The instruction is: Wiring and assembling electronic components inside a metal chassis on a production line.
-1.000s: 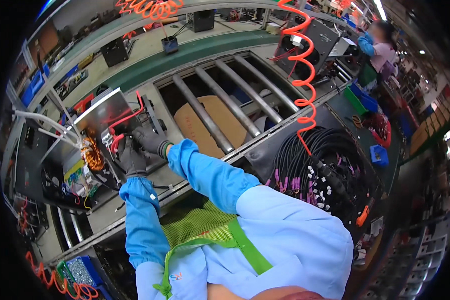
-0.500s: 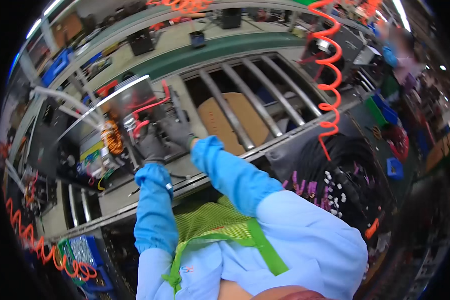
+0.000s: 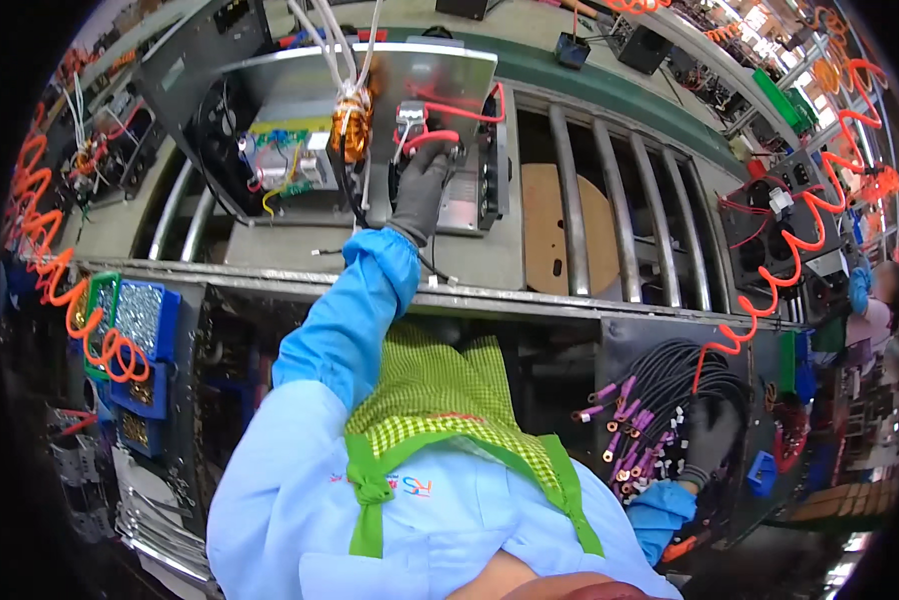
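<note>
My left hand (image 3: 422, 195), in a grey glove, is at the metal chassis (image 3: 465, 75) on the bench. Its fingers are closed round the end of a thick red cable (image 3: 432, 138), beside a small grey and red part (image 3: 410, 118). A copper-wound coil (image 3: 352, 125) with white leads and a circuit board (image 3: 288, 158) sit farther left in the chassis. Low on the right, my gloved right hand (image 3: 712, 435) reaches over a coil of black cables (image 3: 660, 370) with purple sleeves and ring terminals (image 3: 625, 440). Blur hides its fingers.
Metal rollers (image 3: 575, 200) run right of the chassis, above a brown board (image 3: 543, 235). Orange coiled hoses (image 3: 820, 225) hang at both sides. Blue bins of small hardware (image 3: 150, 320) stand at the lower left. A person (image 3: 875, 310) is at the far right.
My right hand has left the chassis and moved down right to the black cables. My left hand stays at the red cable. The view has swung round.
</note>
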The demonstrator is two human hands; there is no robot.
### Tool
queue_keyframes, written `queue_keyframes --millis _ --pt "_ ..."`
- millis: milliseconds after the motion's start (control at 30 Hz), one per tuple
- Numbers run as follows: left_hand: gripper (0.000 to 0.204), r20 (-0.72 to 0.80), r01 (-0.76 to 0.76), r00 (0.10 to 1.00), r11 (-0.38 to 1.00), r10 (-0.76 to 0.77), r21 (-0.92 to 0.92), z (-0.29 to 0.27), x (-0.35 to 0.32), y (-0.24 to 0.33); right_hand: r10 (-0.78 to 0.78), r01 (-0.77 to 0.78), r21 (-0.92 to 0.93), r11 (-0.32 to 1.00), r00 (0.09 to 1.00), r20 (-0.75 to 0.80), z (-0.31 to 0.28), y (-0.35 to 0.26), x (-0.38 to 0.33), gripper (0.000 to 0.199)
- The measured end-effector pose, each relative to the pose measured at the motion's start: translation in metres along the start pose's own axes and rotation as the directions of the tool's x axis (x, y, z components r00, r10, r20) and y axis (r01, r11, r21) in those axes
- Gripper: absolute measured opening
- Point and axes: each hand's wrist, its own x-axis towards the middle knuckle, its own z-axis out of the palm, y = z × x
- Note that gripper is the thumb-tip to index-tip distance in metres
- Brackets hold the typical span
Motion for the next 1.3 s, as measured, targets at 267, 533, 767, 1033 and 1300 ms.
queue_keyframes --millis 267,533,767,1033,1300 --pt "0.03 0.042 0.094 0.994 0.992 -0.098 0.088 -0.008 -0.067 -0.015 0.154 -0.245 0.119 0.962 0.849 0.505 0.043 0.062 -0.009 0.036" --pt "0.04 0.483 0.275 0.625 0.752 -0.613 0.599 -0.005 -0.162 0.007 0.164 -0.175 0.128 0.976 0.982 0.091 -0.036 0.094 0.031 0.037" --pt "0.043 0.94 -0.161 0.286 0.958 -0.184 0.236 0.109 -0.178 0.067 -0.249 0.174 -0.331 0.928 0.948 -0.199 -0.188 0.006 0.121 0.051" --pt "0.081 0.848 -0.452 0.525 0.867 0.069 0.21 0.219 -0.16 0.098 -0.361 0.291 0.79 0.539 0.928 -0.095 -0.156 -0.229 0.164 0.021" --pt "0.044 0.709 0.171 0.537 0.882 -0.457 0.439 0.149 -0.127 0.105 -0.783 0.774 0.16 0.613 0.622 -0.002 -0.143 -0.264 0.127 0.045"
